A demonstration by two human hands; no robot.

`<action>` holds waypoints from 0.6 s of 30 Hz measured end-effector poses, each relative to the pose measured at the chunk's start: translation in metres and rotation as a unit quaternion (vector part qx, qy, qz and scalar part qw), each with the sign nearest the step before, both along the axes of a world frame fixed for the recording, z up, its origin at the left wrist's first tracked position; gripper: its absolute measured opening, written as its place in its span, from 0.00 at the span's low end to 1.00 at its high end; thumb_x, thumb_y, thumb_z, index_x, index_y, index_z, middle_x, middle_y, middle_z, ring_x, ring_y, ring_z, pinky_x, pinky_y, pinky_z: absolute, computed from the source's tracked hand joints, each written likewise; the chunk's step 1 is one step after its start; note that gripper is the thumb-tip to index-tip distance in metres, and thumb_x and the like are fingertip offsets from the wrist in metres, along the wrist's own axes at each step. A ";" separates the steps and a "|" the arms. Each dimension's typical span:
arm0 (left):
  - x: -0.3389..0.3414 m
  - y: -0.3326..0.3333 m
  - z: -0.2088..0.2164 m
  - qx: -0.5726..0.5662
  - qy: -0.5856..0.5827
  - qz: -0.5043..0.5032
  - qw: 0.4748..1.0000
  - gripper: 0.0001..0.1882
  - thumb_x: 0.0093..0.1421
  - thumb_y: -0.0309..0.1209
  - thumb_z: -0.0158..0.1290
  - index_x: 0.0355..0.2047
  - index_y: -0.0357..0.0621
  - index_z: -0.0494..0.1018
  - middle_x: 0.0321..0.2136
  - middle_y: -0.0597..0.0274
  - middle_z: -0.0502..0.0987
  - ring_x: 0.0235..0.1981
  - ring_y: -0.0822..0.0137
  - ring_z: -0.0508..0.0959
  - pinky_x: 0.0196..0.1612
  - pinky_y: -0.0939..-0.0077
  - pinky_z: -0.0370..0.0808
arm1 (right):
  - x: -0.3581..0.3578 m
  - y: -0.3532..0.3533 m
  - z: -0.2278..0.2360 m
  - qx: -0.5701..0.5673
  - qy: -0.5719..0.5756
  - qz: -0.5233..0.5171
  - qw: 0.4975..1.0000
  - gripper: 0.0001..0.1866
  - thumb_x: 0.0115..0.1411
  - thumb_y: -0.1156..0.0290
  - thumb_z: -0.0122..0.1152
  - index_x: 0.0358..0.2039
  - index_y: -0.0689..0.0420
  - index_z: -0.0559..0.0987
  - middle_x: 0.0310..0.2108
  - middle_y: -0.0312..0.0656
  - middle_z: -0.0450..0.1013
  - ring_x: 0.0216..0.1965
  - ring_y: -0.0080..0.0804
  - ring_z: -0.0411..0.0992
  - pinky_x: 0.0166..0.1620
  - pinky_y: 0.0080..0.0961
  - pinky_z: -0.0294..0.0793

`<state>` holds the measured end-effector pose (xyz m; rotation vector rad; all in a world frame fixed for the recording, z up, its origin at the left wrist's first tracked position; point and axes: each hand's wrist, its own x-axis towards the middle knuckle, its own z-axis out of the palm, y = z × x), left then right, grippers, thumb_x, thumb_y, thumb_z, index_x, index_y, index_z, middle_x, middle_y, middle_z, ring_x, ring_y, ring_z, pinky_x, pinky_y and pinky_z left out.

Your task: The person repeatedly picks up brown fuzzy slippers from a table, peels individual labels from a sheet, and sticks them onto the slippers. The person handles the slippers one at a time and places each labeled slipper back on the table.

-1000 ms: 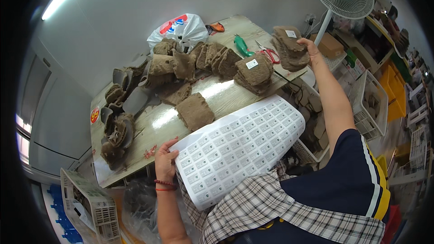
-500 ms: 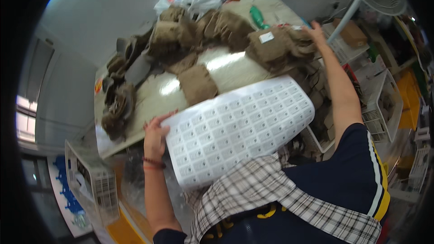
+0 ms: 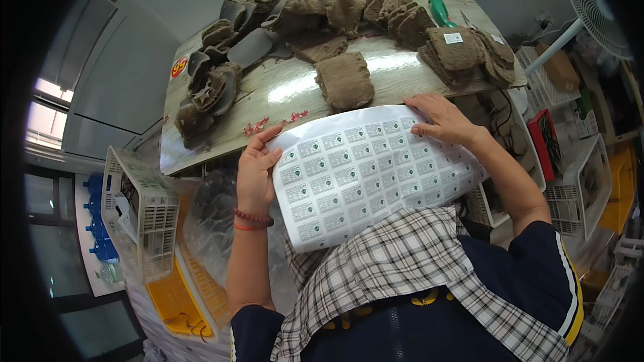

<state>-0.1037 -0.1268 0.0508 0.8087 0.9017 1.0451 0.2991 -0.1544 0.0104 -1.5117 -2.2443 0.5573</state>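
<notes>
A white sheet of printed labels (image 3: 355,174), curved and tilted, is held in front of my body. My left hand (image 3: 257,167) pinches its left edge, thumb in front and fingers behind. At the upper right edge, my right hand (image 3: 446,121) grips the sheet with its thumb on the front face. Just beyond the sheet lies a single brown fibrous pad (image 3: 345,80) on the table. Farther right, a stack of similar pads (image 3: 456,50) bears a small white label (image 3: 453,38) on top.
More brown pads (image 3: 308,0) and dark grey curved pieces (image 3: 249,47) are heaped along the table's (image 3: 282,90) back and left. Green-handled snips (image 3: 439,10) lie at the back right, near a white fan (image 3: 597,7). Plastic crates (image 3: 157,228) flank me.
My right hand has come back from the labelled stack at the right and taken hold of the label sheet. My left hand keeps its hold. The whole view has shifted.
</notes>
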 end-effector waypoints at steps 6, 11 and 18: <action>-0.056 -0.025 0.020 -0.011 0.085 0.045 0.995 0.21 0.60 0.14 0.44 0.55 0.31 0.66 0.38 0.48 0.79 0.35 0.65 0.81 0.42 0.74 0.80 | -0.012 -0.009 0.052 -0.062 -0.069 0.046 0.995 0.40 0.54 0.40 0.61 0.59 0.56 0.71 0.54 0.50 0.68 0.58 0.47 0.65 0.61 0.40 0.61; -0.123 -0.031 0.005 0.016 0.105 0.045 0.993 0.22 0.61 0.14 0.44 0.57 0.35 0.65 0.42 0.50 0.77 0.38 0.63 0.81 0.45 0.68 0.81 | -0.024 -0.034 0.049 -0.099 0.060 -0.084 0.990 0.36 0.54 0.51 0.67 0.59 0.57 0.70 0.53 0.48 0.69 0.58 0.45 0.65 0.60 0.36 0.63; -0.103 -0.058 0.019 0.041 0.102 0.177 0.978 0.25 0.59 0.12 0.44 0.58 0.35 0.64 0.42 0.54 0.77 0.41 0.66 0.78 0.47 0.72 0.78 | -0.033 -0.042 0.036 -0.071 0.387 -0.227 0.891 0.26 0.57 0.74 0.64 0.57 0.58 0.73 0.45 0.46 0.75 0.45 0.32 0.74 0.49 0.25 0.74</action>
